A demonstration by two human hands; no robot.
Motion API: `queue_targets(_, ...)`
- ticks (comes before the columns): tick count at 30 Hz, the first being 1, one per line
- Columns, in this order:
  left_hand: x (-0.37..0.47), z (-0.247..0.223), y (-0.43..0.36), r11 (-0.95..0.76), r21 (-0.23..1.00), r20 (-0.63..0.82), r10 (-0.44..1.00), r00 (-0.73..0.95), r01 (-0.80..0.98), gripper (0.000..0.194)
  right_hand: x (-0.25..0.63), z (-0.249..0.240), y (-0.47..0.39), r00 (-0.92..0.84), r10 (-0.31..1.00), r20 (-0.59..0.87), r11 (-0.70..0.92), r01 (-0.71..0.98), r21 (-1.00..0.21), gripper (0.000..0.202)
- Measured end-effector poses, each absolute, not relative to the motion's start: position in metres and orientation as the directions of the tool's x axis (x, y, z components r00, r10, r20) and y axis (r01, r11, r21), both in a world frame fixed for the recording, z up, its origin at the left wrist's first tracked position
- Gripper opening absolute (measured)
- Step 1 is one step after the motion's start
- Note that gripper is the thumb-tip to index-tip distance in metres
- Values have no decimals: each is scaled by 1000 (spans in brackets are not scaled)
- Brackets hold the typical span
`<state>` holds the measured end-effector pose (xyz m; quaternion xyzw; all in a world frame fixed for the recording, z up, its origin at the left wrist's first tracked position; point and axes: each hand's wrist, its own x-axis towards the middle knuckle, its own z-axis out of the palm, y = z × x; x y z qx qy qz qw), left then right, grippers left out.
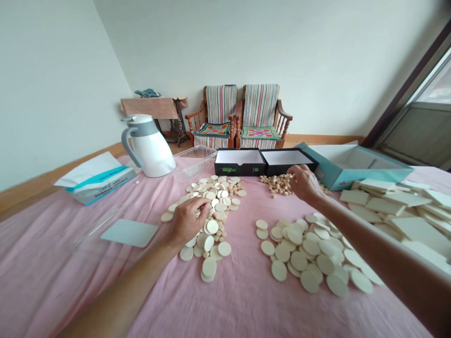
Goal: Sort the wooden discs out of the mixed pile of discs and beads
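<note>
A: Surface first?
B: Wrinkled pink cloth (243,300), creases running toward the viewer at left. Far edge lined with containers: clear plastic tray (207,152), two black cardboard boxes (243,170) with white insides, open light-blue cardboard box (347,179).

A: Hands?
B: Left hand (186,219) over the left heap, fingers bent, thumb drawn near them. Grip hidden; cannot tell if anything is held. Right hand (305,182) in front of the second black box, fingers curled close together, tips at the small beads. Whether one is pinched, cannot tell.

A: The pieces themselves?
B: Pale round wooden discs (212,227) in the left heap, tan wooden beads (220,233) mixed among them. More beads, a separate scatter (276,184), beside the right hand. Second heap of pale discs (310,249) below the right forearm. Flat pale square boards (384,205) stacked loosely, far right.

A: Left margin?
B: White jug with grey handle (153,150), upright; blue-and-white soft tissue pack (104,183); white rounded-corner panel (130,232) lying flat.

A: And the room?
B: Plain pale wall (317,51), brown wooden baseboard (324,139). Against it, two brown wooden armchairs (283,112), striped covers (261,105), bright crocheted seat mats (260,133). Left of them, salmon-coloured cloth (150,108) over a stand with dark legs (180,124). Dark-framed door or window, right edge.
</note>
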<state>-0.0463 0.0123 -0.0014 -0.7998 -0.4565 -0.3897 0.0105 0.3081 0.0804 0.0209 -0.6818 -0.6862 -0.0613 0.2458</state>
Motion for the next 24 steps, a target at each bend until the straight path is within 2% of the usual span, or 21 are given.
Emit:
queue_targets(4, -47, -2, 12, -579, 341, 626, 727, 281, 740, 14, 259, 20, 54, -185, 887, 423, 344, 876, -339, 20)
queue_targets(7, -47, -2, 11, -579, 338, 628, 726, 281, 742, 14, 212, 16, 20, -472, 827, 306, 563, 694, -449, 20)
queue_targets(10, -46, -2, 11, -574, 330, 630, 725, 278, 749, 14, 178, 12, -9, -589, 777, 222, 609, 614, -503, 19)
queue_targets(18, -47, -3, 12, -570, 322, 630, 725, 279, 756, 13, 145, -3, -20, -617, 760, 203, 638, 649, -415, 15)
queue_targets(24, -46, -2, 12, -575, 336, 632, 725, 274, 746, 13, 146, -5, -20, -585, 781, 218, 610, 640, -468, 17)
